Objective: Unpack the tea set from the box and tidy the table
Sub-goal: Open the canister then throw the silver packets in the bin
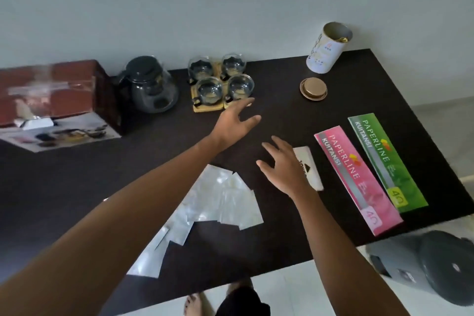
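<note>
A glass teapot [151, 86] with a dark lid stands at the back of the dark table [256, 251]. To its right, several glass cups [221, 79] sit on wooden coasters [205, 108]. The red tea set box [53, 95] lies at the far left. My left hand [236, 123] is open, palm down, just in front of the cups and not touching them. My right hand [284, 164] hovers open over the table, partly covering a small white card [311, 169].
Several clear plastic bags [205, 210] lie near the front edge. A pink receipt book [356, 177] and a green one [384, 159] lie at the right. A white canister [328, 49] stands open at the back right, its gold lid [313, 88] beside it. A grey bin [436, 264] stands on the floor.
</note>
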